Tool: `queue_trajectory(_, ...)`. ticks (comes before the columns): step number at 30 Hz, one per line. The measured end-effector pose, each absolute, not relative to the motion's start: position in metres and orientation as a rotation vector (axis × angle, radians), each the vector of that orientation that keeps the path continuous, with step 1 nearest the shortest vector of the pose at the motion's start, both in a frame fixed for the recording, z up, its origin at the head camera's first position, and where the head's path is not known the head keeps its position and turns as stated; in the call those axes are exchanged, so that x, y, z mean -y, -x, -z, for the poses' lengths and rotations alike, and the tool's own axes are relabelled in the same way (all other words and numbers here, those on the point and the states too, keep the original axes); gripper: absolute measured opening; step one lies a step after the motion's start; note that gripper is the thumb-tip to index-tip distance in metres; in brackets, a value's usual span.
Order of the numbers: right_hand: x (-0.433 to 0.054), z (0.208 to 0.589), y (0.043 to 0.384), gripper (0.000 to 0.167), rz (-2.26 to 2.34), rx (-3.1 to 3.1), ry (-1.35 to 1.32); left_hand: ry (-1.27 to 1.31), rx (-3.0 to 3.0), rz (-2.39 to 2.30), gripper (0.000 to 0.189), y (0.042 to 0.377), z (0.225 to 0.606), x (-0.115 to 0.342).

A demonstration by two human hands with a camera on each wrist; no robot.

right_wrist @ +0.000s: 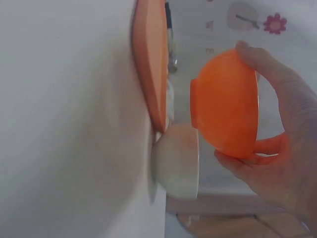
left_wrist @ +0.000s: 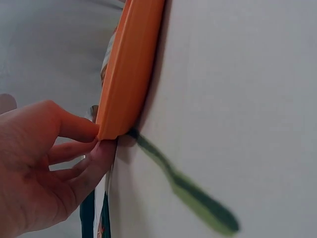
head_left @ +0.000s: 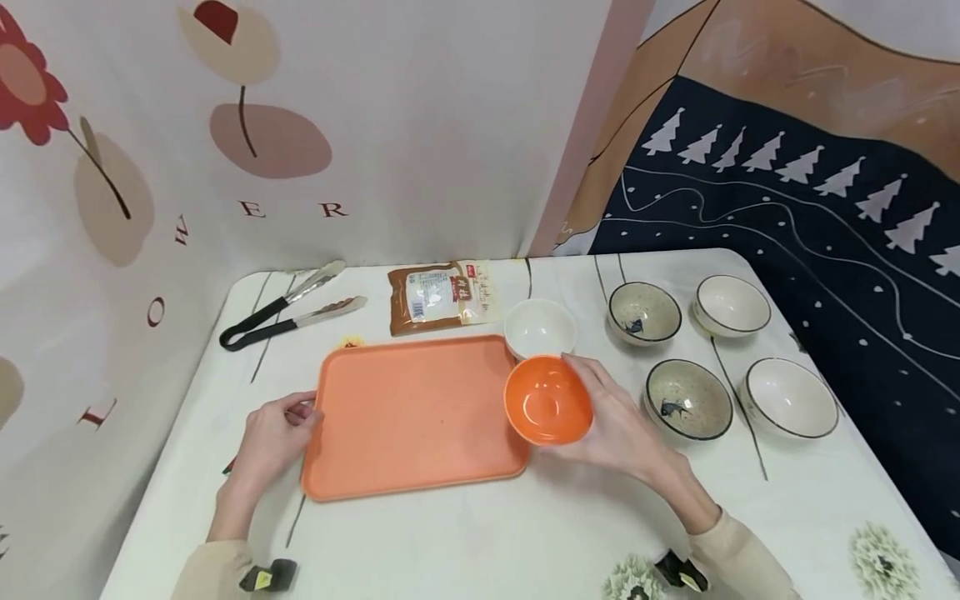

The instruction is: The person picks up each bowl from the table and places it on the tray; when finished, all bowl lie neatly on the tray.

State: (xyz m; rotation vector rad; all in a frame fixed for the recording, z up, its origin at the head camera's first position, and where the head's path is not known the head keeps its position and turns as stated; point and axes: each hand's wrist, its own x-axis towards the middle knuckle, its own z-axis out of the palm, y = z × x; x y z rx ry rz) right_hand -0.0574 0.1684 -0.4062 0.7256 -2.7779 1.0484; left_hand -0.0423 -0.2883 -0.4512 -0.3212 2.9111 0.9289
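My right hand (head_left: 618,429) grips a small orange bowl (head_left: 549,402) by its sides, thumb and fingers spread round it. In the right wrist view the orange bowl (right_wrist: 225,106) is off the table, higher than the white bowl (right_wrist: 176,161) and the tray. An orange-pink rectangular tray (head_left: 416,417) lies on the table below and left of the bowl. At the tray's left edge, my left hand (head_left: 272,437) pinches the rim; the left wrist view shows thumb and fingertips at the tray's corner (left_wrist: 124,99).
A white bowl (head_left: 540,327) stands at the tray's back right corner. Behind the tray lie black-handled tongs (head_left: 288,308) and a brown-and-cream food packet (head_left: 442,297). To the right are two speckled bowls (head_left: 688,392) and two white dark-rimmed bowls (head_left: 791,396). Curtains hang behind the table.
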Motion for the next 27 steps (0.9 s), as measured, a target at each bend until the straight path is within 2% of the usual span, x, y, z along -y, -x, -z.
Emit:
queue_trajectory(6, -0.134, 0.398, 0.067, 0.121, -1.13, 2.777, -0.862, 0.342, -2.877, -0.957, 0.039, 0.044, 0.45, 0.291)
queue_trajectory(19, -0.067, 0.409, 0.077, 0.116, -1.248, 2.717, -1.177, 0.319, -2.809, -1.015, 0.035, 0.055, 0.455, 0.289)
queue_trajectory(27, -0.018, 0.42, 0.075, 0.115, -1.207, 2.769, -1.322, 0.353, -2.782, -1.028, 0.035, 0.05, 0.45, 0.298)
